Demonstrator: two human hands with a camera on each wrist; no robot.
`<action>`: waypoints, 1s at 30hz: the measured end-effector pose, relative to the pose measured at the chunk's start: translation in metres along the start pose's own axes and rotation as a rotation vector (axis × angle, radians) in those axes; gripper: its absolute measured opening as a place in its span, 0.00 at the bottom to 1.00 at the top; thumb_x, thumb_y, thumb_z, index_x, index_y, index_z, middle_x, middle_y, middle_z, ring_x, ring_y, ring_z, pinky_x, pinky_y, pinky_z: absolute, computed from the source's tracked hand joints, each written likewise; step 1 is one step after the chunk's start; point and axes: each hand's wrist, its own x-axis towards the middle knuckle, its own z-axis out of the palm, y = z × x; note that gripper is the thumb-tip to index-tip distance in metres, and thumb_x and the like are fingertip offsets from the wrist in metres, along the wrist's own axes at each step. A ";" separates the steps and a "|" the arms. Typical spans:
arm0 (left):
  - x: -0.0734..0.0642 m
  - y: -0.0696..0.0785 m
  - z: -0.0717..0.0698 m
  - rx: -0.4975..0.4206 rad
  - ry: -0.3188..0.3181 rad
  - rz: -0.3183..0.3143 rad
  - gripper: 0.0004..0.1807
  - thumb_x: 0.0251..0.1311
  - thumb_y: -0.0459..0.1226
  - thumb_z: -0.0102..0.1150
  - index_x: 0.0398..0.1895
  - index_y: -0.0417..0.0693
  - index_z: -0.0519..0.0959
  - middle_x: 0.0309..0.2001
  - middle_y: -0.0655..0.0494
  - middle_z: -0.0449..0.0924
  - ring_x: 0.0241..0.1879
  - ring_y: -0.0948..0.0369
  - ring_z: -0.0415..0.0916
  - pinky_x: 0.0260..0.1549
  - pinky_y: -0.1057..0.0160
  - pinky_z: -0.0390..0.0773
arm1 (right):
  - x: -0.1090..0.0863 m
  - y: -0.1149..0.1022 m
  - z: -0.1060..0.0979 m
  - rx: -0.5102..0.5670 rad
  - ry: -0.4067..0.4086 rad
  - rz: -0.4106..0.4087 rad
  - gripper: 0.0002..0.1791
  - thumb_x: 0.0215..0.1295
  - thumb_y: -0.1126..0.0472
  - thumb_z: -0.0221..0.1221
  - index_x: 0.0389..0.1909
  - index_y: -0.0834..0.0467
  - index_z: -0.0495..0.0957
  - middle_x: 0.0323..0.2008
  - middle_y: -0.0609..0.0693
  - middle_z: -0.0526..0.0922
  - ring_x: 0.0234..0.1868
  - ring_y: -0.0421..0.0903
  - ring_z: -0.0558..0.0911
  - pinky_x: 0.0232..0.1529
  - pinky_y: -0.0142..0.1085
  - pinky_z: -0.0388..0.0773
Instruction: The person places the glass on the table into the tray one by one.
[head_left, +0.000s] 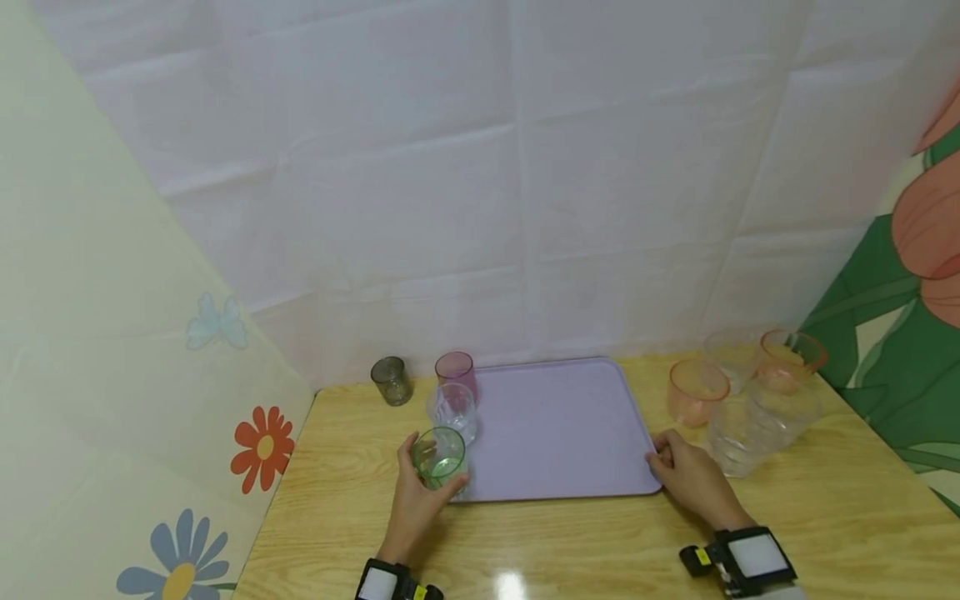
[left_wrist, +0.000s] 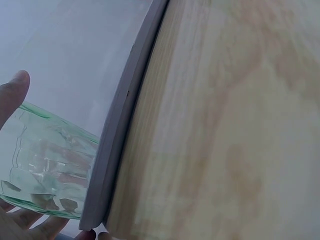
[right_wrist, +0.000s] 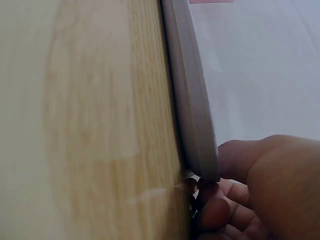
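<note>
Two hands at a lilac tray (head_left: 558, 433) on a wooden table (head_left: 585, 546). At the tray's near left corner, the left hand (head_left: 418, 505) grips a green glass (head_left: 441, 472), thumb and fingers curled round its sides; whether the base rests on the tray cannot be told. At the tray's right edge, by the near corner, the right hand (head_left: 693, 481) pinches the rim, thumb above and fingers below. A clear glass (head_left: 456, 418) and a pink glass (head_left: 457, 377) line the tray's left edge; a dark glass (head_left: 392, 382) stands beyond it, to the left. Likely faults: lifting or pulling the tray at the pinched edge could tilt it and upset any glass bearing on its left edge. The green glass, pushed away from the near corner, could knock the clear one into the pink. The right hand, swung outward from the tray, could strike the clustered glasses (head_left: 738, 442) just beside it.
</note>
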 end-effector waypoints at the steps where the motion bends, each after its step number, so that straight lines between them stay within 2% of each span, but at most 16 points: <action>1: 0.000 0.001 -0.001 0.005 0.001 -0.004 0.60 0.40 0.50 0.79 0.73 0.46 0.51 0.62 0.46 0.72 0.63 0.45 0.70 0.63 0.42 0.68 | 0.000 0.000 0.000 -0.001 0.001 -0.001 0.13 0.65 0.58 0.59 0.43 0.63 0.75 0.25 0.46 0.74 0.24 0.39 0.70 0.24 0.31 0.65; 7: 0.000 0.006 -0.005 0.030 -0.007 -0.018 0.60 0.41 0.52 0.78 0.74 0.47 0.50 0.66 0.41 0.67 0.65 0.42 0.67 0.62 0.39 0.68 | 0.000 0.000 0.000 -0.001 -0.001 0.004 0.12 0.65 0.58 0.59 0.43 0.63 0.74 0.25 0.46 0.75 0.24 0.40 0.71 0.25 0.31 0.65; 10: 0.001 0.008 -0.009 0.041 -0.011 0.001 0.55 0.50 0.51 0.73 0.74 0.46 0.49 0.67 0.40 0.65 0.65 0.43 0.66 0.59 0.41 0.71 | 0.000 -0.001 -0.001 0.002 -0.004 0.006 0.13 0.66 0.58 0.59 0.43 0.63 0.74 0.25 0.46 0.75 0.24 0.40 0.71 0.25 0.31 0.65; 13: 0.002 0.011 -0.013 0.044 -0.007 0.049 0.44 0.62 0.47 0.63 0.74 0.46 0.49 0.66 0.41 0.66 0.65 0.43 0.66 0.56 0.43 0.73 | 0.000 -0.002 -0.001 0.004 -0.003 0.005 0.12 0.65 0.58 0.59 0.43 0.63 0.74 0.25 0.46 0.75 0.25 0.40 0.71 0.25 0.31 0.65; 16: 0.004 0.014 -0.018 0.038 0.004 0.085 0.37 0.69 0.43 0.56 0.73 0.48 0.49 0.65 0.43 0.67 0.65 0.45 0.67 0.57 0.42 0.72 | 0.000 -0.002 -0.001 0.003 0.006 -0.001 0.12 0.65 0.59 0.59 0.43 0.63 0.75 0.25 0.46 0.75 0.24 0.40 0.71 0.25 0.31 0.65; 22: 0.010 0.014 -0.029 0.000 0.021 0.104 0.35 0.69 0.44 0.55 0.73 0.48 0.51 0.65 0.44 0.68 0.65 0.48 0.67 0.58 0.41 0.71 | 0.000 -0.001 0.000 -0.001 0.012 -0.008 0.12 0.64 0.59 0.60 0.42 0.63 0.74 0.25 0.47 0.75 0.24 0.40 0.71 0.25 0.31 0.65; 30: 0.022 0.011 -0.039 -0.008 0.036 0.110 0.34 0.69 0.44 0.56 0.72 0.50 0.53 0.64 0.45 0.68 0.65 0.47 0.67 0.59 0.38 0.69 | 0.000 -0.002 0.000 0.001 0.007 -0.003 0.13 0.65 0.59 0.60 0.43 0.64 0.75 0.25 0.47 0.75 0.24 0.40 0.71 0.25 0.31 0.65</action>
